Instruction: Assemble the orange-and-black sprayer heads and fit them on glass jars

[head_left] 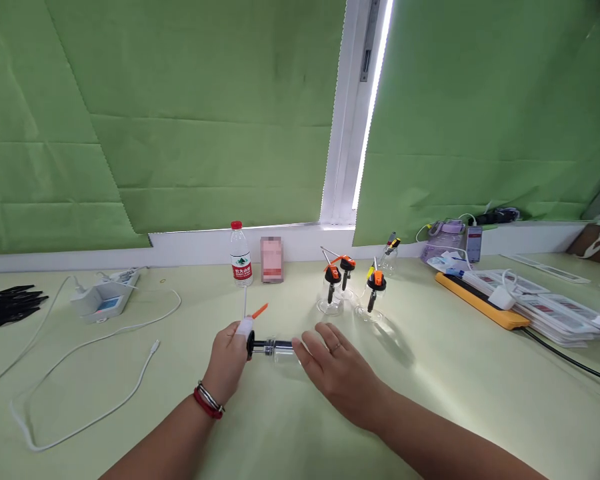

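Note:
A clear glass bottle (284, 353) lies sideways between my hands, low over the table. My left hand (226, 360) is closed round its top, which has a white part (245, 327), a black round collar (251, 345) and a thin orange piece (260, 311) sticking out. A dark rod and tube run from the collar into the bottle's neck. My right hand (337, 373) is closed on the bottle's other end, fingers bent over it; that end is hidden. Behind my right hand stand several similar clear bottles (330, 303) with black and orange tops.
A red-capped water bottle (241, 257) and a pink phone-like object (272, 260) stand by the wall. A white power strip (105, 297) and loose white cable (100, 418) lie left. Stacked white panels (555, 313), an orange-edged case (480, 303) and a purple bottle (445, 239) are right.

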{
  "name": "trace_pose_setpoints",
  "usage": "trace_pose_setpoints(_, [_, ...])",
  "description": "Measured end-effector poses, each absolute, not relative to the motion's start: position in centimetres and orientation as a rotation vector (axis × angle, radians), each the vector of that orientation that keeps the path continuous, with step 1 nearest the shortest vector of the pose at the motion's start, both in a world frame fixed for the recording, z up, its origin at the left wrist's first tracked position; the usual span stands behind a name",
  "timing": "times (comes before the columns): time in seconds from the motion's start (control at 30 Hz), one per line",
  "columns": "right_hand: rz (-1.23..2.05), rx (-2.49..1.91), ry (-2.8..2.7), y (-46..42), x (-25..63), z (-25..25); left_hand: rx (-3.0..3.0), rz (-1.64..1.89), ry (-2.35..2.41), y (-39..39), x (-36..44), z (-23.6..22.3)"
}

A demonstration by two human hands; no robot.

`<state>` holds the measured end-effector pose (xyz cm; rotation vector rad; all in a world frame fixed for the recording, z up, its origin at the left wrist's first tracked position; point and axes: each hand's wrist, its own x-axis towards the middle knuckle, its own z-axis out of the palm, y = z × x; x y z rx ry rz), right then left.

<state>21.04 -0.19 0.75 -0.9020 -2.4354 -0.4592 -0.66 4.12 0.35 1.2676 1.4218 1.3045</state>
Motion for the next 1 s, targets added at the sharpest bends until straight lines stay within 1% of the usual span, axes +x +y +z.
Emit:
trace_pose_setpoints(0.03, [-0.585,-0.885,-2.404,-0.2,21.5,0.5,1.166,1.309,1.441,4.5,-0.9,0.2])
trace_pose_setpoints(0.07, [-0.623,-0.905,-2.356,-0.1,22.2,0.2,1.11,1.313,1.454,4.8,-1.1,0.0])
trace_pose_setpoints(0.1, [-0.586,-0.965,-2.298,0.1,23.0,-0.2,1.067,1.321,1.461,5.1,-1.4,-0.1])
trace_pose_setpoints(0.23, [-0.087,-1.338,-1.944,1.0,27.6,-2.8,1.026,1.347,1.453,5.6,-2.2,-0.2])
trace_pose_setpoints(0.4, [0.554,-1.507,-1.499,1.5,32.3,-5.6,1.048,1.327,1.426,5.5,-2.0,-0.3])
trace_pose_setpoints(0.5, [0.63,-1.59,-1.514,1.5,33.2,-5.6,1.109,1.302,1.415,5.2,-1.8,-0.3])
trace_pose_setpoints(0.57, [0.568,-1.633,-1.545,1.8,33.4,-5.6,1.156,1.285,1.412,5.1,-1.7,-0.2])
trace_pose_setpoints(0.63, [0.43,-1.673,-1.536,2.1,33.5,-5.8,1.199,1.271,1.416,4.9,-1.7,-0.1])
trace_pose_setpoints(0.73, [0.016,-1.662,-1.496,2.3,33.6,-5.7,1.247,1.257,1.429,4.7,-1.7,0.1])
trace_pose_setpoints(0.8, [-0.319,-1.526,-1.528,1.9,32.9,-4.9,1.269,1.242,1.427,4.5,-1.5,0.3])
trace_pose_setpoints(0.87, [-0.575,-1.284,-1.678,1.3,31.2,-3.7,1.293,1.189,1.412,4.1,-1.1,0.6])
trace_pose_setpoints(1.0, [-0.74,-0.917,-2.178,0.3,25.3,-2.0,1.319,1.002,1.346,2.9,0.0,1.5])
